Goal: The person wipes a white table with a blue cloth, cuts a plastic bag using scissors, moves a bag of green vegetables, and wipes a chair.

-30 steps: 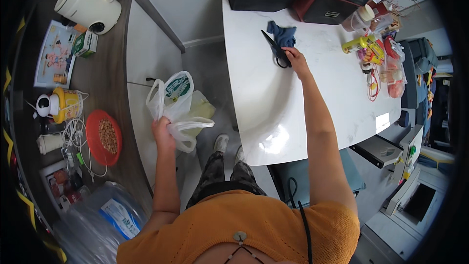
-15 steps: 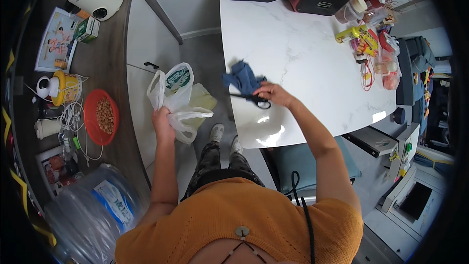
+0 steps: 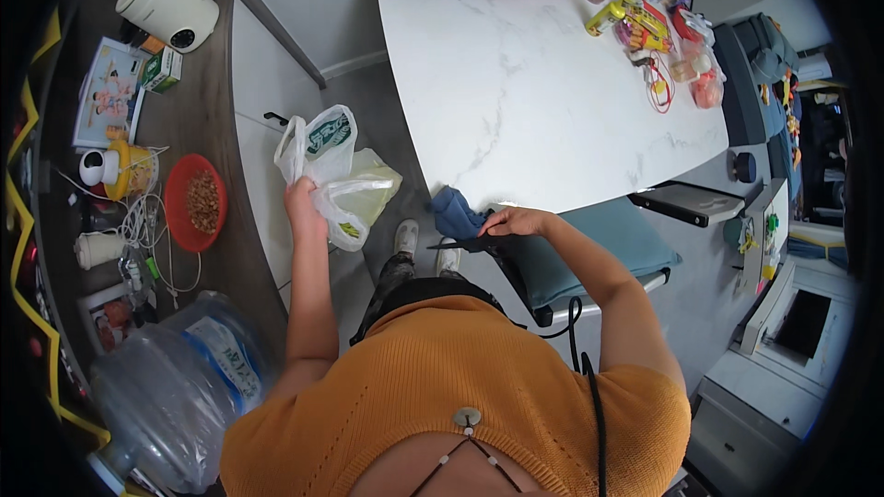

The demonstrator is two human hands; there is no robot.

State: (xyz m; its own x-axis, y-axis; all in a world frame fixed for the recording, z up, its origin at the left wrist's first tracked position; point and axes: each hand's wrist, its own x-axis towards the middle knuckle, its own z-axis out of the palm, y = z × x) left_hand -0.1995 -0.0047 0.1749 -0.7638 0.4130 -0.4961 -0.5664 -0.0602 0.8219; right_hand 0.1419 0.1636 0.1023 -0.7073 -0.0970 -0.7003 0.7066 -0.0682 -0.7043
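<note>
Now the right hand has its fingers curled down over black scissors and a blue cloth, pinning both together just off the near edge of the white table, above the person's shoes. The left hand, well to the left of the table, is closed around the gathered handles of a white plastic bag with a green print; a yellowish bag hangs bunched against it, between the hand and the table edge. To carry on well, I judge the left fingers should spread the bag handles so the mouth gapes toward the table, while the right hand keeps the scissor blades shut and pointing away from the thin plastic, with the cloth wrapped over the tips so nothing snags or pierces. Beyond the left hand, farther from the table, a dark counter holds a red bowl of nuts, a cream kettle and a big clear water jug. Against the frame half a second back, the cloth and scissors then lay on the tabletop near its front edge under the right hand; they now hang clear of it and closer to the bags. The left hand and bags sit much as they did.
</note>
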